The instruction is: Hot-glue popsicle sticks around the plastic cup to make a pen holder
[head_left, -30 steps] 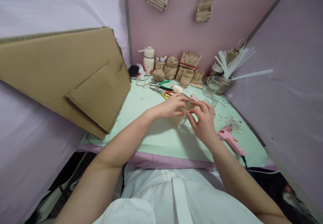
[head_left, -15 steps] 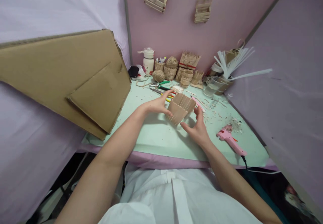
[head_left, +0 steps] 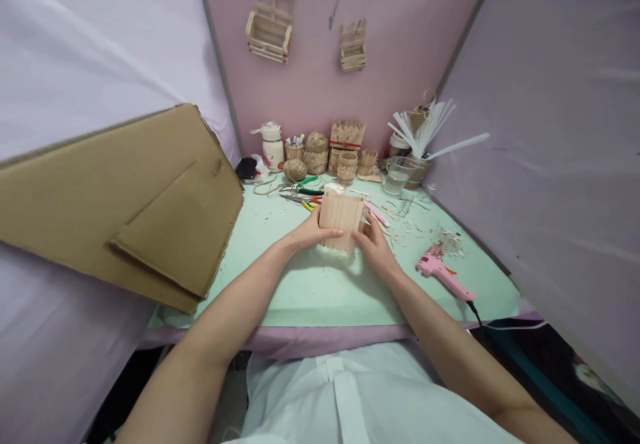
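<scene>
Slatted wooden box (head_left: 341,214) is held between the person's two hands (head_left: 306,232).

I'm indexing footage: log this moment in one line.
left hand: holding craft-stick box | right hand: at its right edge | pink glue gun: on table

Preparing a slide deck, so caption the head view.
Left hand and right hand hold a wooden piece; a glue gun lies at right.

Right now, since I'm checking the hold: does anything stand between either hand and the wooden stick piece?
Nothing visible does. The left hand holds the wooden stick piece, its thumb across the near face; the right hand holds its right edge. The green-handled pliers lie beyond, not in between.
</scene>
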Available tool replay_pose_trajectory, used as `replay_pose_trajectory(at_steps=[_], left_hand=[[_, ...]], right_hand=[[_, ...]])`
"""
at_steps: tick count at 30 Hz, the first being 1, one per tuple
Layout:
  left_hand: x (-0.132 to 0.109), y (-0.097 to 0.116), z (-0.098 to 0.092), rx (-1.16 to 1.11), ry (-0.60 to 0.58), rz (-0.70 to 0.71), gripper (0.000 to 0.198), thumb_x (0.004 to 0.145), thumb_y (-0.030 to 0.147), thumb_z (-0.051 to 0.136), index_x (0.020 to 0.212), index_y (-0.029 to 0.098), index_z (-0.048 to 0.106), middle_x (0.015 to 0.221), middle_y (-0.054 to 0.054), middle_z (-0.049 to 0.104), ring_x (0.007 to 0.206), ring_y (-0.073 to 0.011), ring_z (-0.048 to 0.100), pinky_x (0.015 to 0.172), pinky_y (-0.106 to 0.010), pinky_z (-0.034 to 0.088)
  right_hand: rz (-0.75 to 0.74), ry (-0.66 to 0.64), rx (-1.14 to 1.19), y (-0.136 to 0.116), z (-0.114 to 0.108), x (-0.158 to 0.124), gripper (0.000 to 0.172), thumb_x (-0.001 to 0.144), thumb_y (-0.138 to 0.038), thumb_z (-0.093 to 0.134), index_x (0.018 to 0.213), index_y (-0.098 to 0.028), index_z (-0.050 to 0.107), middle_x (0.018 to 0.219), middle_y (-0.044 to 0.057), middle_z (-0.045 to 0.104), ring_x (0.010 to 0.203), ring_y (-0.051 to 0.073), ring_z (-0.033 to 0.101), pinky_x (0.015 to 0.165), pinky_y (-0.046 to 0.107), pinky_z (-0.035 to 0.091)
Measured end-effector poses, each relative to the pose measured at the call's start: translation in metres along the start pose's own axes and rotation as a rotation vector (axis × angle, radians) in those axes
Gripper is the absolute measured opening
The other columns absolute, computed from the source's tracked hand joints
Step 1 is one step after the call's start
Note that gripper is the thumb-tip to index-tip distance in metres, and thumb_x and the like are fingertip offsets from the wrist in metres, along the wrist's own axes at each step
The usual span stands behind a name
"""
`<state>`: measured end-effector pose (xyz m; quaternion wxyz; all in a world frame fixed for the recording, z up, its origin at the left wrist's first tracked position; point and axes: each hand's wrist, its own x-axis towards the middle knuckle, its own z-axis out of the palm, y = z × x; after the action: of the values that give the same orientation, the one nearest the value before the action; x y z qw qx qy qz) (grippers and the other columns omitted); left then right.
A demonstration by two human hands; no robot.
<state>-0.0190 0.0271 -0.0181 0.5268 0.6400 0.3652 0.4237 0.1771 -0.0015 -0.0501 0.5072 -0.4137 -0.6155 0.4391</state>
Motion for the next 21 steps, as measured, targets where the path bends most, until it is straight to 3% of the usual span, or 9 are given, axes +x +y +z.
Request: replay_pose_trajectory(at_steps=[4, 12, 21], left_hand=[[0.0010, -0.0021, 0.0075, -0.032, 0.088, -0.064, 0.098, 0.056, 0.046, 0.089, 0.137, 0.017, 0.042, 0.142, -0.018, 0.052, 0.133, -0.0364, 0.048, 0.107, -0.053, 0.043], [0.0009, -0.0033, 0.0098, -0.043, 0.146, -0.119, 0.096, 0.055, 0.044, 0.090, 0.134, 0.019, 0.041, 0.140, -0.017, 0.052, 0.130, -0.0355, 0.051, 0.106, -0.053, 0.044], [-0.0003, -0.0018, 0.0046, -0.027, 0.157, -0.164, 0.093, 0.055, 0.046, 0.090, 0.130, 0.020, 0.042, 0.140, -0.017, 0.053, 0.129, -0.0348, 0.052, 0.105, -0.051, 0.045]], right_hand=[[-0.041, 0.010, -0.031, -0.0030, -0.0015, 0.0046, 0.066, 0.086, -0.049, 0.059, 0.144, -0.024, 0.041, 0.146, 0.013, 0.053, 0.129, 0.028, 0.056, 0.109, 0.052, 0.045], [-0.036, 0.018, -0.017, 0.0032, -0.0022, 0.0071, 0.063, 0.085, -0.048, 0.058, 0.142, -0.024, 0.046, 0.144, 0.011, 0.056, 0.130, 0.028, 0.056, 0.109, 0.050, 0.045], [0.006, -0.148, -0.001, 0.0024, -0.0087, 0.0043, 0.086, 0.080, -0.040, 0.066, 0.153, -0.020, 0.026, 0.154, 0.017, 0.043, 0.137, 0.027, 0.050, 0.114, 0.049, 0.041]])
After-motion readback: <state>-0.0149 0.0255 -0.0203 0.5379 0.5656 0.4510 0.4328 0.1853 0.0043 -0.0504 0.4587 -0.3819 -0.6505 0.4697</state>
